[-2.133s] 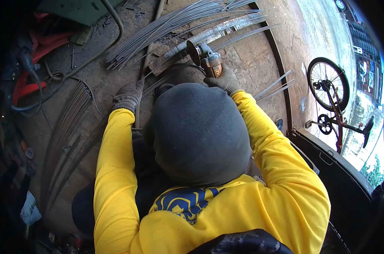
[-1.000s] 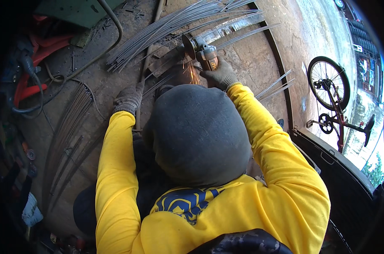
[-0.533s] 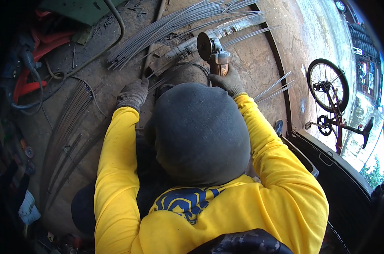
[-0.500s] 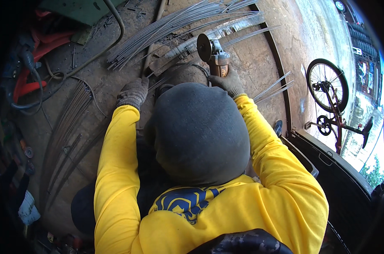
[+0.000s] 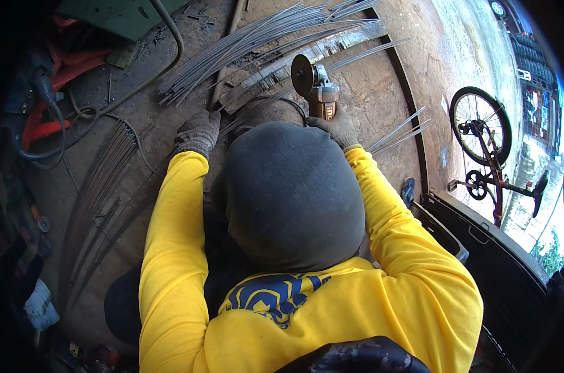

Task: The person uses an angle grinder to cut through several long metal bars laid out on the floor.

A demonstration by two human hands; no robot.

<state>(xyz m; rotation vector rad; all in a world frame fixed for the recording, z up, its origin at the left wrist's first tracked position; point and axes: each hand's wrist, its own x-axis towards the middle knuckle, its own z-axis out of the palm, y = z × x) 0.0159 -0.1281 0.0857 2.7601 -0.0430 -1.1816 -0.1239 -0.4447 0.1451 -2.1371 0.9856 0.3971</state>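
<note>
My right hand [image 5: 339,127], in a grey knit work glove, is wrapped round the body of an angle grinder [image 5: 323,99]. The grinder's dark disc [image 5: 303,75] points away from me, raised beside a long worn metal strip. My left hand [image 5: 198,132], gloved the same way, is closed at the end of dark thin metal rods [image 5: 146,194] that curve back to the lower left. Its fingertips are partly hidden, and whether the disc turns cannot be told. A dark-covered head [image 5: 294,196] hides the area between and below the hands.
A bundle of grey metal rods [image 5: 245,46] lies ahead beside the worn metal strip [image 5: 313,55]. More dark rods [image 5: 105,161] lie at left, near a hose [image 5: 133,81] and red stand legs [image 5: 49,128]. A bicycle [image 5: 481,124] stands at right, beyond a metal floor edge [image 5: 411,99].
The angle grinder has shifted slightly right and toward me with my right hand. My left hand has moved very little, slightly forward. Both hands keep their closed shape.
</note>
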